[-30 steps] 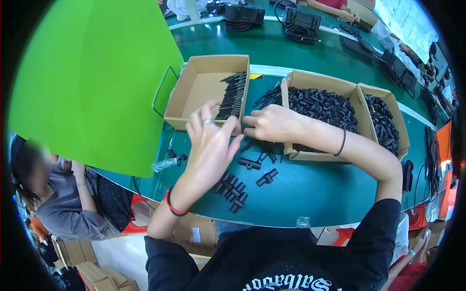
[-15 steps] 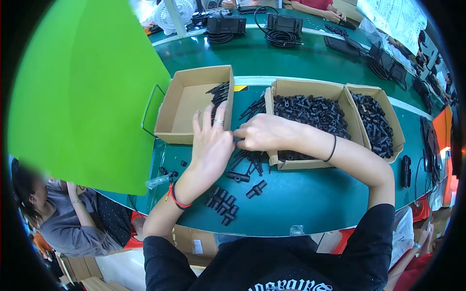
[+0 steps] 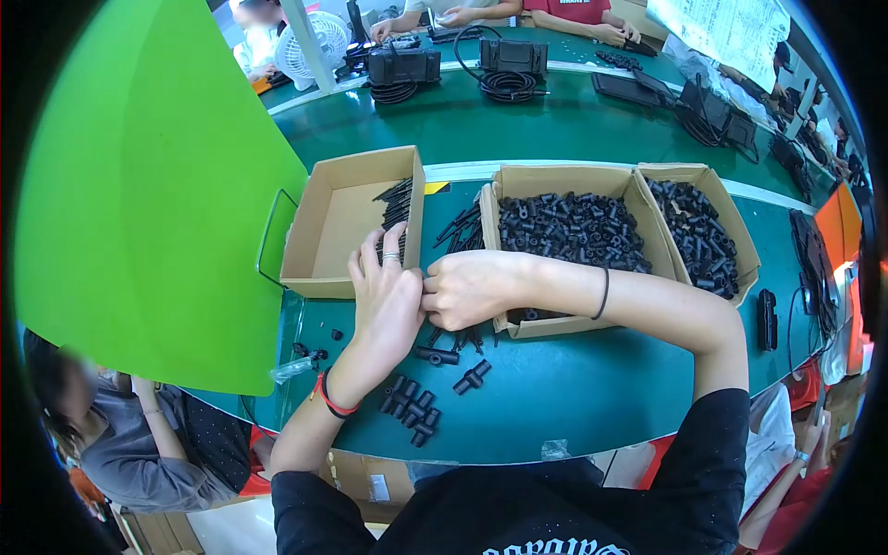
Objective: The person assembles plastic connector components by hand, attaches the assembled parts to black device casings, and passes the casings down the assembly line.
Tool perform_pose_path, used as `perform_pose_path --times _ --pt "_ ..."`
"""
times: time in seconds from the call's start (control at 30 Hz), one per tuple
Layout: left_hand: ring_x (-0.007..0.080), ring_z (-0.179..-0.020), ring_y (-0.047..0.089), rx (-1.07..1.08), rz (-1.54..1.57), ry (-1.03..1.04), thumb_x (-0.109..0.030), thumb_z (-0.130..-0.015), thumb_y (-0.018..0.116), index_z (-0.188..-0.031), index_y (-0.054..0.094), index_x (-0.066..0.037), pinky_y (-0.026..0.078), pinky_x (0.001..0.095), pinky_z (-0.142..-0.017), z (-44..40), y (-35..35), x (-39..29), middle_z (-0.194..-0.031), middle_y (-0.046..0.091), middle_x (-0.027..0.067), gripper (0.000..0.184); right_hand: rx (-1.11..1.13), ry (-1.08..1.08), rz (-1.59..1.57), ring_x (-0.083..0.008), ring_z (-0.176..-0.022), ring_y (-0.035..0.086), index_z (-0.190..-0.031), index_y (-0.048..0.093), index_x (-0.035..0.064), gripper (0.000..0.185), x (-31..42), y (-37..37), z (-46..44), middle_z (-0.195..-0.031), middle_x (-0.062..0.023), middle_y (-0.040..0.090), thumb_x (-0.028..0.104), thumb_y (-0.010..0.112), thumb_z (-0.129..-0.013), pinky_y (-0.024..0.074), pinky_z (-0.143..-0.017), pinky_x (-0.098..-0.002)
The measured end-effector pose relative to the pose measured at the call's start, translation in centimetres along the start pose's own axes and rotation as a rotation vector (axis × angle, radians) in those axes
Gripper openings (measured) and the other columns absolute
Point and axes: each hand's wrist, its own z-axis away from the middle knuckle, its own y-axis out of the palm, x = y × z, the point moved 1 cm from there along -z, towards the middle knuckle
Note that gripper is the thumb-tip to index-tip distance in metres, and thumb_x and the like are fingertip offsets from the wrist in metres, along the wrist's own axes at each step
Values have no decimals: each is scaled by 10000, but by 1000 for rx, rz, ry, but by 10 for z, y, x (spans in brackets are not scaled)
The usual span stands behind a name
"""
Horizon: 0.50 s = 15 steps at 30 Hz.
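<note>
head view: left hand point(image 3: 384, 301) at the front right corner of the left carton point(image 3: 324, 222), fingers bent over its edge. right hand point(image 3: 472, 282) curled, thumb side against the left hand. pinch area hidden, so cannot tell if either hand grips a part or is free.

thin black rods point(image 3: 396, 199) lie in a row along the left carton's right side, just beyond the left fingers. loose rods point(image 3: 465, 229) on the tabletop point(image 3: 573, 398), between this carton and the middle carton point(image 3: 573, 174), partly under the right hand. middle carton full of black fittings point(image 3: 573, 227). fitting cluster point(image 3: 412, 407) plus a single fitting point(image 3: 473, 376) on the tabletop, nearer the person.

step, as judged: close two-handed fingertip work on small parts at the carton edge. next move calls for a fine pinch and both hands kept clear of the rod row.
</note>
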Motion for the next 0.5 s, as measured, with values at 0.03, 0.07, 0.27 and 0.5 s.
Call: perform_pose_path --times 0.03,0.07,0.27,0.5 --pt "421 -1321 318 7 6 5 -8 -606 715 -888 698 10 278 555 -1061 0 0 1 -1428 371 211 283 4 19 -7 -191 -732 641 -665 645 81 90 0 -1 0 -718 -30 615 155 623 -712 508 -641 -310" --pt "421 -1321 318 8 3 1 -8 -606 715 -888 698 10 278 555 -1061 0 0 2 -1428 371 211 283 -14 62 -36 -196 -732 640 -680 647 80 85 -1 0 1 -725 -31 612 156 624 -710 512 -638 -316" --pt "437 -1318 323 50 186 141 -12 -649 757 -775 670 -15 304 544 -1059 4 -23 13 -1418 374 206 153 -59 328 -241 -232 -759 679 -807 687 81 98 -11 -6 19 -824 -48 646 139 627 -755 557 -571 -349" --pt "363 -1367 298 115 99 317 -88 -613 804 -726 695 -36 321 484 -1103 0 -32 13 -1513 322 102 165 13 197 -66 -193 -758 637 -696 630 64 114 -4 4 4 -689 -28 589 169 649 -739 527 -663 -322"
